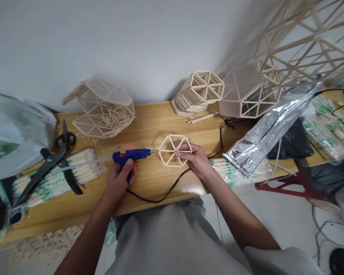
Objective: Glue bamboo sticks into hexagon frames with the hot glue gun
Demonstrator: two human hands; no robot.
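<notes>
My left hand (122,176) is wrapped round the handle of a blue hot glue gun (137,154), whose metal nozzle points right. A clear glue stick trails out of the gun's back end. In my right hand (195,159), thumb and fingers pinch a hexagonal frame of pale wooden sticks (168,151) with spokes meeting at its centre. The nozzle tip is at the frame's left corner; whether it touches is too fine to tell. Both are held above the wooden table (151,114).
Behind stand a stack of hexagon frames (199,91) and an open stick box (103,109) with loose sticks. Black cutters (50,164) lie over bagged sticks (83,168) at left. A silver foil bag (263,133) and a large stick lattice (309,46) are at right. A black cord (160,200) crosses the table.
</notes>
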